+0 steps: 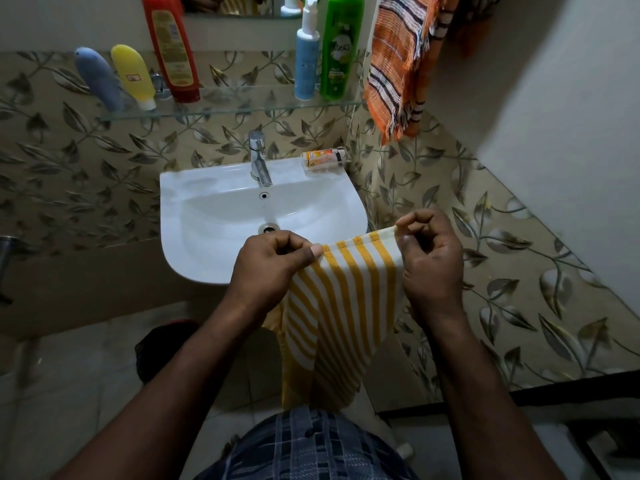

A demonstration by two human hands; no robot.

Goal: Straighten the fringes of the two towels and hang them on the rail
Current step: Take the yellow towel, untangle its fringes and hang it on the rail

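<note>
A yellow-and-white striped towel point(346, 299) hangs down in front of me, stretched by its top edge between both hands. My left hand point(273, 261) pinches the left end of that edge between thumb and fingers. My right hand point(431, 258) pinches the right corner, slightly higher. The towel's lower part drops out of sight behind my checked clothing, so its fringe is hidden. An orange striped towel point(398, 67) with a fringe along its bottom hangs at the upper right by the wall corner. The rail itself is not visible.
A white washbasin point(214, 209) with a chrome tap point(259, 157) stands just beyond my hands. Above it a glass shelf point(242, 107) carries several bottles. A small orange box point(320, 157) lies on the basin's back right corner. Leaf-patterned tiles cover the walls.
</note>
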